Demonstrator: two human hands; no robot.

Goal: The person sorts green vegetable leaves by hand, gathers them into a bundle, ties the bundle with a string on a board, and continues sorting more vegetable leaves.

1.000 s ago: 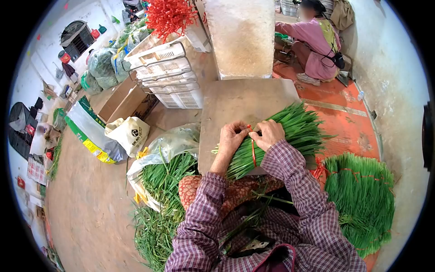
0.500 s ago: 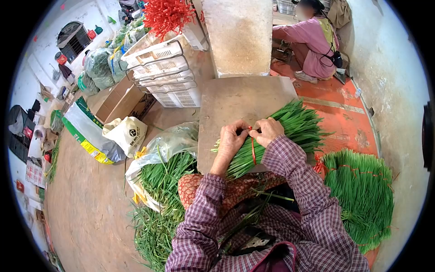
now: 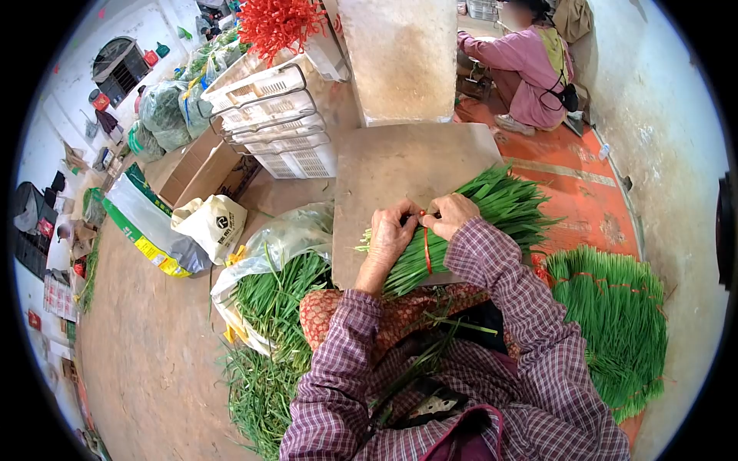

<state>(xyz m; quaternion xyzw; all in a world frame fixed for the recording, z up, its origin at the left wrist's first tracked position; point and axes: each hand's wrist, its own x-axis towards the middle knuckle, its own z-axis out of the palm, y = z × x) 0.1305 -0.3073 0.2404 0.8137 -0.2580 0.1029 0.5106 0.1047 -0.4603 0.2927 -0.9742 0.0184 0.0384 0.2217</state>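
Note:
A bunch of green garlic chives [image 3: 503, 201] lies slantwise on a brown board [image 3: 415, 150] before me, leaf tips toward the right. Round it runs a red tie [image 3: 427, 253]. On top of the bunch my left hand [image 3: 393, 230] pinches the tie with its fingertips. My right hand [image 3: 452, 213] closes on the same tie just beside it, thumbs almost touching. The fingers partly hide where the tie's ends cross. Both wrists rest close over the leaves.
Tied chive bunches [image 3: 611, 330] are stacked at my right on orange matting. Loose greens [image 3: 280, 300] fill a plastic bag at my left. White crates [image 3: 292, 146] with red ties [image 3: 280, 27] above stand behind. Another person [image 3: 530, 69] squats at the back right.
My fingertips have drawn slightly closer together at the tie. The bunch stays in place on the board, and the view has shifted a little.

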